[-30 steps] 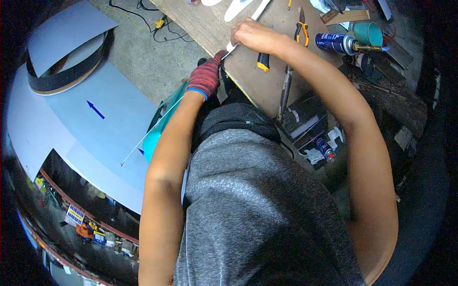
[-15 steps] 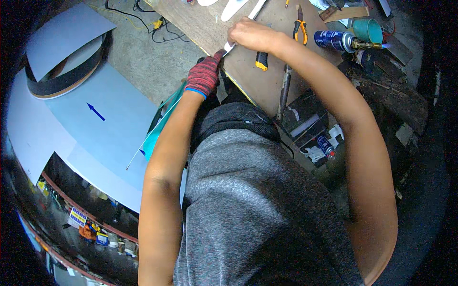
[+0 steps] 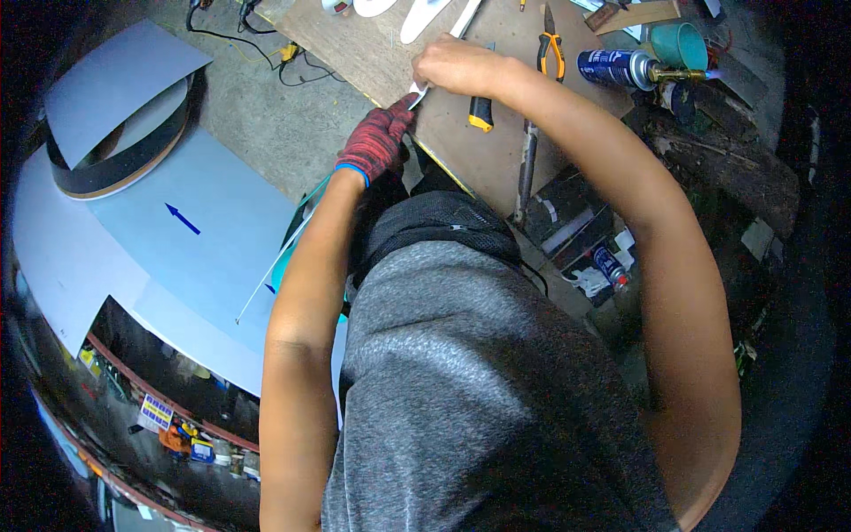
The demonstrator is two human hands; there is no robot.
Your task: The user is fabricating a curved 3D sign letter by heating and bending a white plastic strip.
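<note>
A narrow white strip (image 3: 464, 19) lies slantwise over the brown board tabletop (image 3: 452, 142) toward its near left edge. My left hand (image 3: 376, 140), in a red and black knit glove, is closed on the strip's near end at that edge. Bare and curled, my right hand (image 3: 454, 66) grips the strip just beyond; its fingertips are mostly hidden. Beside my right wrist is a yellow and black utility knife (image 3: 481, 113). Orange-handled pliers (image 3: 551, 51) rest farther right. Other white flat pieces (image 3: 425, 18) lie at the far edge.
A blue gas canister torch (image 3: 616, 69) lies at the right with a blue flame at its nozzle, by a teal cup (image 3: 679, 46). Another canister (image 3: 610, 266) sits lower down. Large pale sheets (image 3: 199, 208) stand at the left. Black cables (image 3: 297, 66) cross the floor.
The view has shifted slightly, and both hands appear a little farther left. Both keep their hold on the white strip.
</note>
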